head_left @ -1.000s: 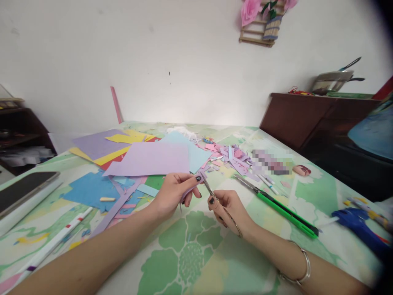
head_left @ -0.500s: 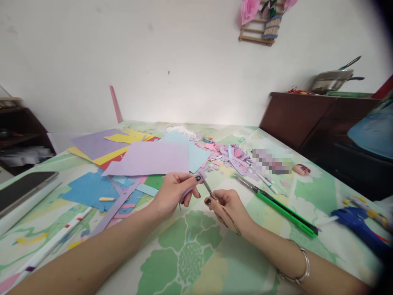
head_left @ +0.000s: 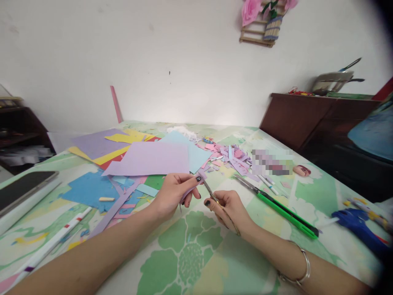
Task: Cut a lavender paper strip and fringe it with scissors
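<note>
My left hand [head_left: 179, 191] pinches a small piece of light purple paper [head_left: 202, 175] between thumb and fingers. A narrow purple end also shows below the fingers. My right hand [head_left: 231, 208] is closed around a slim pair of metal scissors [head_left: 208, 188], seen nearly edge-on, with a gold-coloured part near the thumb. The blades' tips meet the paper at my left thumb; whether they are apart is too small to tell. Behind my left hand lies a large light purple sheet [head_left: 153, 157]. To the right of my right hand rests a green utility knife [head_left: 282, 211], blade out.
A heap of paper scraps [head_left: 235, 155] lies beyond my hands. Blue paper [head_left: 87, 190], a white pen [head_left: 58, 237] and a phone [head_left: 27, 188] are on the left. An eraser [head_left: 301, 170] and a blue tool [head_left: 357, 225] lie right, on the flowered tablecloth [head_left: 190, 262].
Almost nothing differs. Both hands keep their grip on the paper and scissors in nearly the same place, and the view has shifted very slightly.
</note>
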